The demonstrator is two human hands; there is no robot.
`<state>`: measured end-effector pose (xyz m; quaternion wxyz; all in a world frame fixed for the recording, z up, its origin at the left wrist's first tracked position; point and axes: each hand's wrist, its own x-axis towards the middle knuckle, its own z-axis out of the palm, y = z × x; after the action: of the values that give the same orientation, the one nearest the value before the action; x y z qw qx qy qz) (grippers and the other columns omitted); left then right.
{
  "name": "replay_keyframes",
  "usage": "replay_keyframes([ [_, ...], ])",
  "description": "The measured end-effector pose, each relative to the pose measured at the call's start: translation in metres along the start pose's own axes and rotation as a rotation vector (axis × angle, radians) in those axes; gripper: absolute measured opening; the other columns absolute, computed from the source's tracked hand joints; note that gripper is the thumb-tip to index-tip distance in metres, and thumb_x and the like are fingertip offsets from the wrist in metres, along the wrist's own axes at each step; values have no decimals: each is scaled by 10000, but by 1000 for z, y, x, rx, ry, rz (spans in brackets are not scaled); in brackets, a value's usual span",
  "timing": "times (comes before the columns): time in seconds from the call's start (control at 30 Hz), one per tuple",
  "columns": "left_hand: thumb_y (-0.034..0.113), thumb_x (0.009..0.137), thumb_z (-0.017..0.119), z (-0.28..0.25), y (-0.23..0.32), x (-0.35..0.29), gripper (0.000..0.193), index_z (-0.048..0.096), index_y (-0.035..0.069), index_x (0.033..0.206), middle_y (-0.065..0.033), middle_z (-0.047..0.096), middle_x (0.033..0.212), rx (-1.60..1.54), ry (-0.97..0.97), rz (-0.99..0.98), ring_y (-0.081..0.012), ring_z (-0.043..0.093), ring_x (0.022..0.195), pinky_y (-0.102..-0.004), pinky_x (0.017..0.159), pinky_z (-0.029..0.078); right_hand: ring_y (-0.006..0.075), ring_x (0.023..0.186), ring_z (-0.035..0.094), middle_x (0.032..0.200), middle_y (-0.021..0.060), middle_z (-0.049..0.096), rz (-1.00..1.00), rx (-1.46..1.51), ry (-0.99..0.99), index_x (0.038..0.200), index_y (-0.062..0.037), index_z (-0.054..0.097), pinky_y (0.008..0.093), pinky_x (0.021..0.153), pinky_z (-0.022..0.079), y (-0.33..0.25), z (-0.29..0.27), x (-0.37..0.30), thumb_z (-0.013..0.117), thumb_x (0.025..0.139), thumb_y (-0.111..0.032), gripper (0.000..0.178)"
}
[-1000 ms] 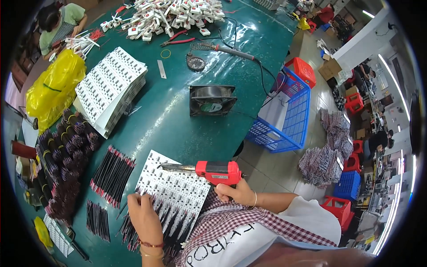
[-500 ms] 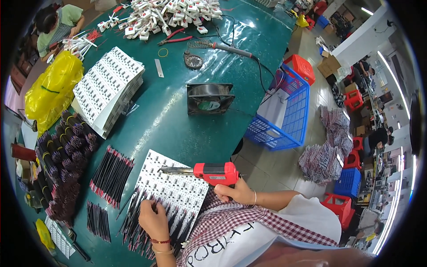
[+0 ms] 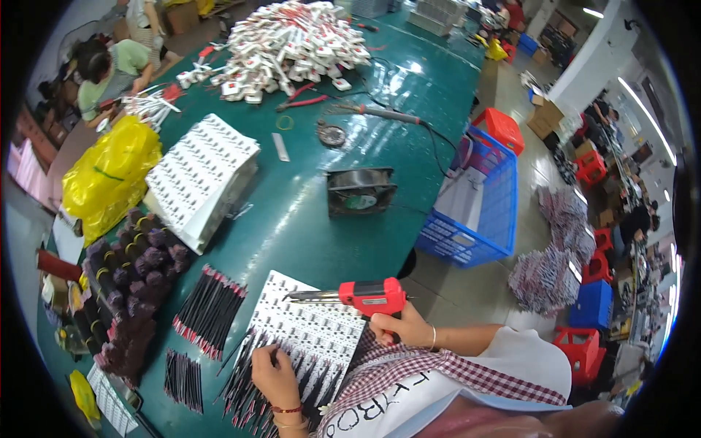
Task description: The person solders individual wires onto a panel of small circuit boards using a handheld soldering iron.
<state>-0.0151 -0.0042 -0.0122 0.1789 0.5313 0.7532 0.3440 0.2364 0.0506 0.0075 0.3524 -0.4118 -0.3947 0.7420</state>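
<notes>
My right hand (image 3: 403, 327) is closed round the grip of a red and black soldering gun (image 3: 374, 296). Its long thin tip reaches left over a white sheet of small circuit boards (image 3: 270, 301). My left hand (image 3: 275, 378) rests at the near side of this sheet, fingers curled into a pinch; what lies between them is too small to make out. Black wires (image 3: 252, 387) with reddish ends lie in rows on the sheet's near part, around and under that hand. Left of the sheet are a larger group of black wires (image 3: 212, 310) and a smaller one (image 3: 183, 381).
A stack of white board sheets (image 3: 201, 171), bundled dark wires (image 3: 131, 281) and a yellow bag (image 3: 109, 175) stand left. Beyond are a black fan (image 3: 360, 193), a soldering iron (image 3: 391, 115), pliers (image 3: 303, 98) and piled white parts (image 3: 292, 51). A blue crate (image 3: 475, 226) is right; a person (image 3: 113, 77) sits far left.
The whole view has shifted, so things appear lower and further right. Both hands keep nearly the same places over the sheet, the soldering gun still in my right hand.
</notes>
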Motion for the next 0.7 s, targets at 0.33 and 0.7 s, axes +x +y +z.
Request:
replay_keyframes([
  [0.33, 43, 757, 617, -3, -11, 8, 86, 601, 57, 840, -110, 593, 776, 0, 113, 63, -287, 602, 630, -361, 528, 470, 135, 489, 464, 627, 75, 512, -69, 293, -15, 1125, -14, 485, 378, 656, 482, 23, 19, 30, 501, 925, -347, 389],
  [0.7, 73, 763, 613, 0, -14, -11, 64, 597, 59, 824, -109, 598, 758, -8, 193, 79, -278, 589, 560, -349, 511, 467, 132, 511, 469, 626, 35, 488, -125, 318, -21, 1094, -35, 458, 402, 881, 434, 45, 23, 19, 473, 933, -388, 388],
])
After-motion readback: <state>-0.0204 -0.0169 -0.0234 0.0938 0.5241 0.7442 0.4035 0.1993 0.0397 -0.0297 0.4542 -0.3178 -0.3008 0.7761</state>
